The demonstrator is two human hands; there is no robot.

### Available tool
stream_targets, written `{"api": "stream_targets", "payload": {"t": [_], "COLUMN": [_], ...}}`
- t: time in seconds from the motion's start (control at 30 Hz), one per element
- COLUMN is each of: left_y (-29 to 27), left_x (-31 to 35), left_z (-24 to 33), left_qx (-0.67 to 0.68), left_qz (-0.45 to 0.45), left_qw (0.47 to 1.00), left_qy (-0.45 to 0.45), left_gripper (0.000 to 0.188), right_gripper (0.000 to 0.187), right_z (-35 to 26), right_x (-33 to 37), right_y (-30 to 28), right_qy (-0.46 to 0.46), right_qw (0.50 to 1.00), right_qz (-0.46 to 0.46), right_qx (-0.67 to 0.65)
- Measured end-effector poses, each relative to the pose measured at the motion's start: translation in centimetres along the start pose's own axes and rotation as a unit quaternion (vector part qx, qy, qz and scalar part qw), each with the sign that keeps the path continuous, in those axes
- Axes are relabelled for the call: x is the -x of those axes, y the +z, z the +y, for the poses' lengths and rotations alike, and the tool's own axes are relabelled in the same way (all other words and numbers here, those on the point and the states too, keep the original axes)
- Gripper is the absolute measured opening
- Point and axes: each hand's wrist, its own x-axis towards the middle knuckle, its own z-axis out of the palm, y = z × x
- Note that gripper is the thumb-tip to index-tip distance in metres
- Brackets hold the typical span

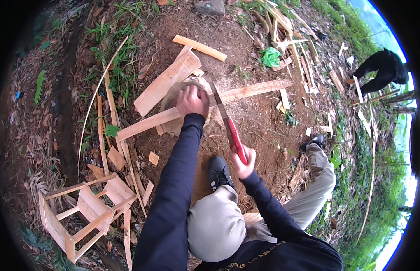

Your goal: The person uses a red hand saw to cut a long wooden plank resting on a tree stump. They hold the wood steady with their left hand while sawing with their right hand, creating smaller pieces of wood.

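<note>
long pale wooden plank (259, 90) laid across round wood stump (170, 100) | clamped down by left hand (193, 101), fingers curled | red-handled steel saw (234, 131) gripped in right hand (244, 161) | best stroked square, steady tbh

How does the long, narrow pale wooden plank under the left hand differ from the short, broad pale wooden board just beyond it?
The long, narrow pale wooden plank outstretches the short, broad pale wooden board, which is wider. The plank lies under the left hand and the blade of the red-handled saw; the board has no blade across it. In the picture the plank slants gently, the board more steeply. Both are bare, pale wood.
</note>
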Motion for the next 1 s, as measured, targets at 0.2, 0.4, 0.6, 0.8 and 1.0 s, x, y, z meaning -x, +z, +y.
{"api": "stream_targets", "payload": {"t": [0.2,0.4,0.6,0.8,1.0], "left_y": [0.3,0.1,0.2,0.4,0.1], "left_x": [-0.1,0.0,0.2,0.2,0.2], "left_z": [-0.7,-0.1,-0.7,-0.7,-0.2], "left_qx": [0.008,0.017,0.015,-0.006,0.014], "left_qz": [0.023,0.017,0.021,0.03,0.006], "left_qw": [1.0,1.0,1.0,0.999,1.0], "left_qy": [0.003,0.002,0.003,0.017,0.0], "left_gripper": [0.025,0.024,0.024,0.024,0.023], "right_gripper": [0.004,0.016,0.013,0.018,0.015], "right_z": [-1.5,0.0,-0.8,-0.6,-2.0], "right_x": [5.8,2.1,3.3,5.8,-1.1], "right_y": [-3.0,-2.7,-1.7,-2.8,0.5], "right_qy": [-0.013,0.012,0.0,0.007,0.008], "right_qw": [0.999,1.0,0.999,0.998,0.999], "right_qz": [-0.005,-0.009,-0.012,-0.013,0.018], "right_qx": [0.035,0.019,0.05,0.066,-0.033]}}
